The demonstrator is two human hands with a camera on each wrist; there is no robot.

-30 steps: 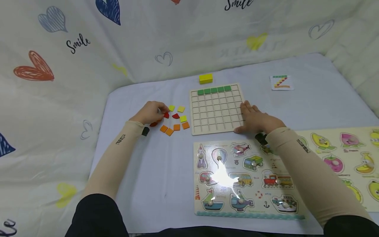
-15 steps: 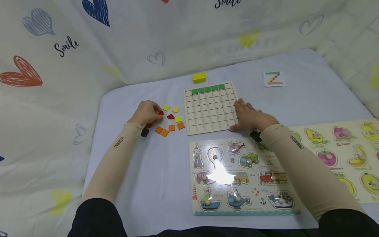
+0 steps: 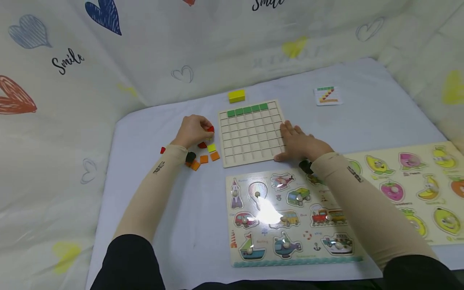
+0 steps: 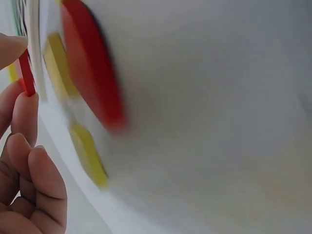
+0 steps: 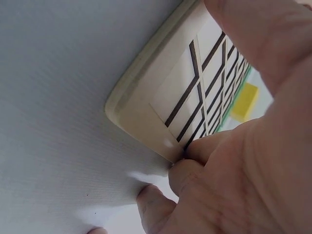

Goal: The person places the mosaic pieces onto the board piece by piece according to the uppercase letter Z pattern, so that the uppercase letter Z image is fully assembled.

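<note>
My left hand (image 3: 193, 131) pinches a small red piece (image 4: 27, 74) between thumb and fingertips, just left of the wooden grid board (image 3: 250, 139). Under and beside this hand lie loose pieces: a red one (image 3: 201, 145), a yellow square (image 3: 212, 148) and several orange squares (image 3: 204, 159). The hand hides part of the pile. Green squares (image 3: 247, 110) form a row along the board's top. My right hand (image 3: 301, 144) rests at the board's right edge, its fingers mostly straight; the right wrist view shows thumb and fingers touching the board (image 5: 141, 105).
A yellow block (image 3: 237, 96) stands behind the board. A small pattern card (image 3: 328, 96) lies at the back right. In front are a vehicle peg puzzle (image 3: 268, 241) and, at right, a fruit puzzle (image 3: 409, 189). Another red piece (image 3: 162, 150) lies left of my left wrist.
My left hand has picked up a red piece and moved right with it, toward the board. The right hand stays at the board's edge. The head view has shifted slightly.
</note>
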